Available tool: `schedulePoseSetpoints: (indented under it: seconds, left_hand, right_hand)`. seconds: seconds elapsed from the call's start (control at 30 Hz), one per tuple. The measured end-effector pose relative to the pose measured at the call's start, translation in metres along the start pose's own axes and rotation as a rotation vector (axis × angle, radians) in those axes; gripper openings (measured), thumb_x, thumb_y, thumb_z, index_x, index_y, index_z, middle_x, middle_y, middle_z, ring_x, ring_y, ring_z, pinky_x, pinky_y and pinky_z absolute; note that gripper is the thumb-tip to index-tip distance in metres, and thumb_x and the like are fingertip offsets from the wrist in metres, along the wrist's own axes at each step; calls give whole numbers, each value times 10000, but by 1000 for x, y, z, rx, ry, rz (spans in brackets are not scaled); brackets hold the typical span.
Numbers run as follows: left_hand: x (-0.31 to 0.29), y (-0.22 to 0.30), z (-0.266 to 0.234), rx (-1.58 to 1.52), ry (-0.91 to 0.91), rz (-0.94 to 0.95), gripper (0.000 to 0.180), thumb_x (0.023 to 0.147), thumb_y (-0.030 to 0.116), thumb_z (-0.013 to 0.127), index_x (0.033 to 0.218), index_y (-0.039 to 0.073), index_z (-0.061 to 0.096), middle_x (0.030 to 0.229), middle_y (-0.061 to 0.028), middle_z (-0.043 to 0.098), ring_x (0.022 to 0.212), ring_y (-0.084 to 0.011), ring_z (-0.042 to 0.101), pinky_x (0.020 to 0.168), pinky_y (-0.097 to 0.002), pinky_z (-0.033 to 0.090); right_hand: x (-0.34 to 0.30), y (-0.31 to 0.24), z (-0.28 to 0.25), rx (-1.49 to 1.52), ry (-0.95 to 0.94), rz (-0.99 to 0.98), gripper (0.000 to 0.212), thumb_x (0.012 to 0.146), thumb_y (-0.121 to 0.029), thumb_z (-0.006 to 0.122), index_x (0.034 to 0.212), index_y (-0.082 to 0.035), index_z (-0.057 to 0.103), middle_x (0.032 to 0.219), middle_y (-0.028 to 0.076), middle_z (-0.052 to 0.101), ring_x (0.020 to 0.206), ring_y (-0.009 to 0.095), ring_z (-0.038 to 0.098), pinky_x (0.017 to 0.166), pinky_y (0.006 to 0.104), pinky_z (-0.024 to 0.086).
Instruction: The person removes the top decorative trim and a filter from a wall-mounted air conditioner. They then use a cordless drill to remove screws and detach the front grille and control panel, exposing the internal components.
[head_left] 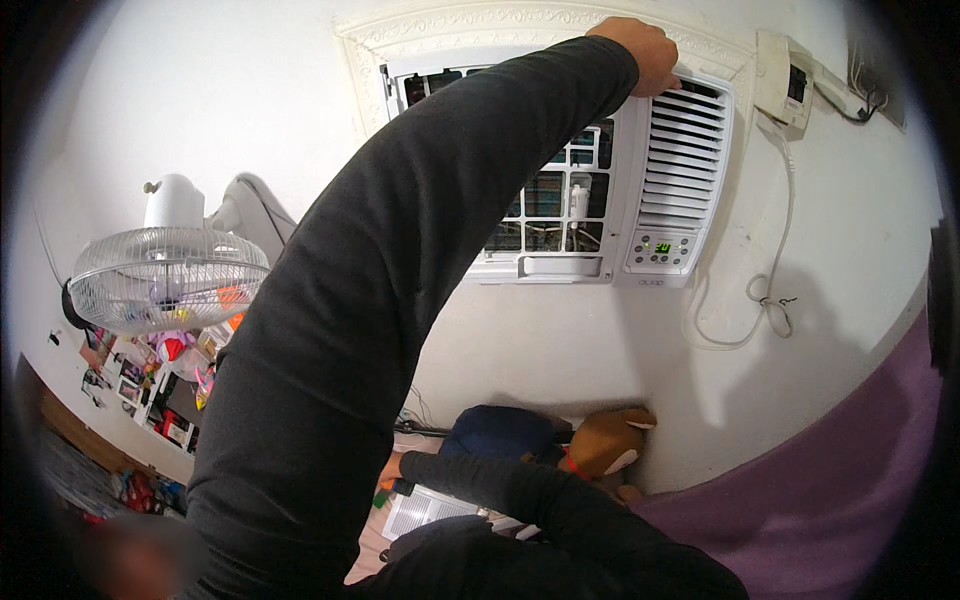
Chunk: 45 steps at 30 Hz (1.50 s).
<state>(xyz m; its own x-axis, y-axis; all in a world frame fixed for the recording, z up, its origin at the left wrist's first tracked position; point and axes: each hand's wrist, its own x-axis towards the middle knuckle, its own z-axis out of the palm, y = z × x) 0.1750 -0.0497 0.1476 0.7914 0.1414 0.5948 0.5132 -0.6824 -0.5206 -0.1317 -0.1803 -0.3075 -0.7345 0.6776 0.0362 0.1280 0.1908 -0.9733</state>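
Observation:
A white window air conditioner (613,240) sits in the wall, its left part without a front cover so the inner grid shows. On its right are dark-gapped louvres (684,160) above a small lit display. My left hand (645,58) reaches up across the view, its fingers curled over the unit's top edge by the louvres. Low in the view, my right arm bends across to the left. Only a sliver of my right hand (393,468) shows behind my left sleeve, fingers hidden. Just below it lies a white slatted panel (425,512), partly covered by my arms.
A white wall fan (170,280) juts out at the left. A switch box (790,88) and a hanging white cable (787,200) are right of the unit. Below are a dark blue rounded object (500,430), a brown plush toy (608,443) and a purple surface (800,490).

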Motion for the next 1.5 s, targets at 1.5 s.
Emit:
schedulePoseSetpoints:
  seconds: [1.5]
  left_hand:
    - [-59, -73, 13, 31, 190, 210, 482, 976, 452, 694, 1085, -13, 634, 1036, -183, 653, 1005, -354, 676, 855, -458, 589]
  right_hand:
    - [-316, -392, -443, -1784, 689, 179, 286, 911, -179, 687, 1119, 9, 631, 1120, 196, 635, 1087, 356, 614, 948, 445, 501]
